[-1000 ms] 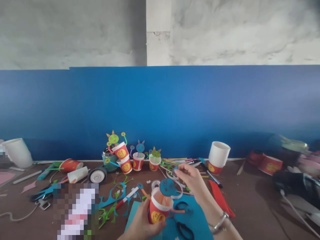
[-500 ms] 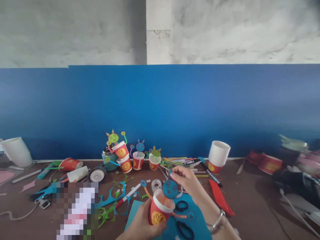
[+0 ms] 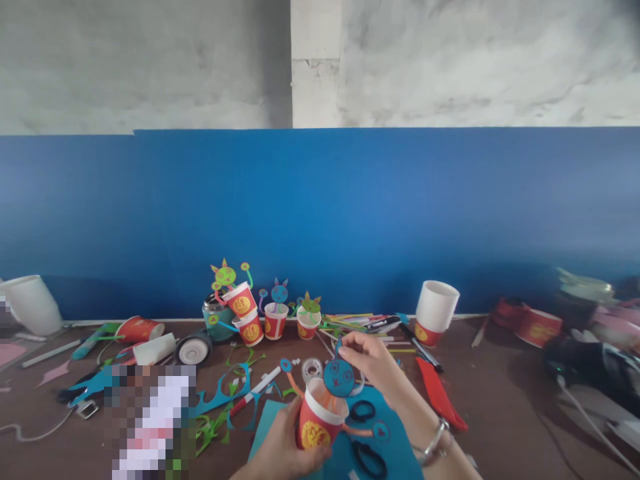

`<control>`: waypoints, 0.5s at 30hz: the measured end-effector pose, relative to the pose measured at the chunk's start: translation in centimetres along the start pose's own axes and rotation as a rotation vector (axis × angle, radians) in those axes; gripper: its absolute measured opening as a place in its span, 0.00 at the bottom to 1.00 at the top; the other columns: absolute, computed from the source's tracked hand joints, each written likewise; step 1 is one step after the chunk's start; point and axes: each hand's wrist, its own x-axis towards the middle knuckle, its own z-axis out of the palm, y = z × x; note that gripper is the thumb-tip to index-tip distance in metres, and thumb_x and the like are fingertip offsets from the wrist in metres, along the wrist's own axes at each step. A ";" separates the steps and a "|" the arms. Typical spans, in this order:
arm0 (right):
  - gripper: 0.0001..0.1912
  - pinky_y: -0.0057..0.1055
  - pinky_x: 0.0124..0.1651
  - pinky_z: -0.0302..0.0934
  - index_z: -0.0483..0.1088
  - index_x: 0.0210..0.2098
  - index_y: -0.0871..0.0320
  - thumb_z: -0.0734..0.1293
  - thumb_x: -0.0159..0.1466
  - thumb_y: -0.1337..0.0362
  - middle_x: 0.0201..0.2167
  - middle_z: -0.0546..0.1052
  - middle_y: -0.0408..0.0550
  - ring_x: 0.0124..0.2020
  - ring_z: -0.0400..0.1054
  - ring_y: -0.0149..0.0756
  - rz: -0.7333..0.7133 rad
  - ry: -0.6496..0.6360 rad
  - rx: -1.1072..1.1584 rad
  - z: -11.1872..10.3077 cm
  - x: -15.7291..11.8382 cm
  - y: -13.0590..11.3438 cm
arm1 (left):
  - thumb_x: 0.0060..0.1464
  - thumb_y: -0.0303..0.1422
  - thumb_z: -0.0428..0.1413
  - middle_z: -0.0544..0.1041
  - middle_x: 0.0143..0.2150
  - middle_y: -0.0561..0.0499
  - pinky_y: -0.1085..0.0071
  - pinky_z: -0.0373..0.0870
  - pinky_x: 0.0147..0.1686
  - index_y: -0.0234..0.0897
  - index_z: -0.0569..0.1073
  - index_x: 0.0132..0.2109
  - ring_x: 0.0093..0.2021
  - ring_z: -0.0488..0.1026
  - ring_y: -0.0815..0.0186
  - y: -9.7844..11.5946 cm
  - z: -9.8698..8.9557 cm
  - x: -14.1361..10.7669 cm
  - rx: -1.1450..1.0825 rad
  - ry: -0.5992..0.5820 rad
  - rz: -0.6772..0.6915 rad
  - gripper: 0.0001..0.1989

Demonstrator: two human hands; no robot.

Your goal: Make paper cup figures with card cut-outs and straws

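The red cup (image 3: 316,427) stands off the desk, tilted slightly, low at the centre of view, with the blue face disc (image 3: 340,379) above its rim. My left hand (image 3: 293,437) is wrapped around the cup's side, thumb across the front. My right hand (image 3: 363,357) pinches a small blue pointed piece (image 3: 339,346) at the disc's top edge, fingertips nearly together; whether it is stuck there I cannot tell. In my judgement, good practice is a light pinch, the cup steady without squeezing, and the piece square to the edge. Beneath lies a blue sheet (image 3: 400,433); beyond stands a blue-faced cup figure (image 3: 276,325).
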 end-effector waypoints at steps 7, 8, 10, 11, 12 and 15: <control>0.09 0.26 0.27 0.53 0.69 0.29 0.59 0.67 0.52 0.59 0.21 0.68 0.39 0.24 0.60 0.29 0.004 -0.032 0.021 -0.1 0.1 0.3 | 0.42 0.29 0.60 0.78 0.40 0.45 0.73 0.69 0.33 0.31 0.69 0.49 0.35 0.73 0.62 -0.3 -0.1 -0.1 -0.036 -0.013 0.030 0.24; 0.10 0.26 0.28 0.54 0.68 0.29 0.59 0.68 0.51 0.60 0.22 0.69 0.40 0.24 0.61 0.29 -0.001 -0.048 0.021 -0.1 0.1 0.3 | 0.42 0.29 0.60 0.78 0.40 0.45 0.73 0.69 0.33 0.31 0.69 0.49 0.35 0.73 0.62 -0.3 -0.1 -0.1 -0.036 -0.014 0.032 0.24; 0.10 0.28 0.30 0.56 0.68 0.29 0.59 0.69 0.49 0.61 0.24 0.71 0.41 0.26 0.63 0.31 -0.021 -0.080 0.015 -0.1 0.2 0.4 | 0.42 0.30 0.60 0.77 0.40 0.45 0.73 0.69 0.34 0.31 0.69 0.49 0.36 0.72 0.62 -0.2 -0.1 -0.1 -0.031 -0.009 0.037 0.24; 0.11 0.28 0.31 0.57 0.68 0.30 0.59 0.70 0.48 0.62 0.24 0.71 0.42 0.27 0.64 0.31 -0.030 -0.091 0.011 0.0 0.2 0.4 | 0.42 0.31 0.60 0.77 0.40 0.45 0.73 0.68 0.33 0.31 0.69 0.49 0.35 0.72 0.62 -0.2 -0.1 -0.1 -0.031 -0.009 0.036 0.24; 0.11 0.29 0.32 0.58 0.69 0.30 0.60 0.70 0.48 0.63 0.25 0.72 0.42 0.27 0.64 0.32 -0.041 -0.097 0.005 0.0 0.2 0.4 | 0.42 0.32 0.60 0.78 0.39 0.45 0.74 0.68 0.32 0.31 0.69 0.49 0.34 0.72 0.63 -0.3 -0.1 -0.1 -0.033 -0.013 0.033 0.24; 0.11 0.29 0.33 0.58 0.70 0.33 0.60 0.68 0.48 0.65 0.24 0.72 0.41 0.27 0.65 0.32 -0.067 -0.087 -0.023 0.0 0.1 0.1 | 0.42 0.34 0.59 0.77 0.38 0.46 0.75 0.67 0.29 0.31 0.69 0.50 0.32 0.71 0.65 -0.3 -0.1 -0.1 -0.035 -0.025 0.024 0.25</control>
